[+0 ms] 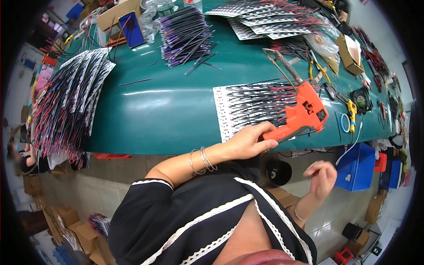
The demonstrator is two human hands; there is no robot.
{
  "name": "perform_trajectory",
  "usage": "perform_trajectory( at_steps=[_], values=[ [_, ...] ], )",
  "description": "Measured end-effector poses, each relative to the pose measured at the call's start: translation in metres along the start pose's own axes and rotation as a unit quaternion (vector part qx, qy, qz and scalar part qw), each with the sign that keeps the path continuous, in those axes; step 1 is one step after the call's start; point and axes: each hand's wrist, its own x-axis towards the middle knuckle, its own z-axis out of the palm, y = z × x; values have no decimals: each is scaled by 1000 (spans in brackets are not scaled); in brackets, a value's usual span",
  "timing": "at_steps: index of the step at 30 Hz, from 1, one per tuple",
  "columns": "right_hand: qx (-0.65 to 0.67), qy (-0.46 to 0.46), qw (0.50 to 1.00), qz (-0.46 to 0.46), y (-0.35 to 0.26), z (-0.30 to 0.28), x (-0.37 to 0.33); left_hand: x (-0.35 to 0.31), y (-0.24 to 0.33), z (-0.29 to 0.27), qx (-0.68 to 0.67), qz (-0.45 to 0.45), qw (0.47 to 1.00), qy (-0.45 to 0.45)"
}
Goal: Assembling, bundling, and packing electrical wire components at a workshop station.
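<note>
My left hand (251, 140) is wrapped round the handle of an orange soldering gun (308, 108). The gun's long metal tip angles up and away over the table. Beneath it lies a white punched card (223, 114) with rows of black and red wires (258, 104) across it; the gun covers part of their right end. Off the table's near edge, my right hand (322, 179) is raised with fingers loosely curled and nothing visible in them.
Stacks of wired cards stand at the left (79, 88) and far side (269, 20). A wire bundle (183, 33), phone (131, 30), yellow-handled pliers (319, 70), small fan (361, 100) and open carton (350, 53) share the green table (154, 110). A blue bin (357, 168) is below right.
</note>
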Motion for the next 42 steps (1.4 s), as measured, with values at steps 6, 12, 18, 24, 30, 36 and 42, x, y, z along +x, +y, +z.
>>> perform_trajectory(
  at_steps=[6, 12, 18, 24, 30, 36, 42],
  values=[
    [161, -64, 983, -55, 32, 97, 27, -3, -11, 3, 131, 139, 981, -12],
    [307, 29, 951, -17, 65, 90, 51, -27, -19, -13, 242, 81, 966, -29],
    [207, 70, 974, -61, 100, 69, 60, -49, -50, -43, 490, 131, 861, -49],
    [168, 76, 983, -24, 94, 87, 87, -37, -42, -59, 530, 80, 844, -29],
    [248, 45, 967, -34, 100, 85, 104, -9, -13, -132, 472, 115, 870, 82],
    [362, 61, 929, -46, 107, 79, 99, 80, 15, -292, 654, 161, 651, 352],
    [355, 60, 932, -41, 109, 81, 100, 118, -10, -359, 683, 24, 613, 397]
  ],
)
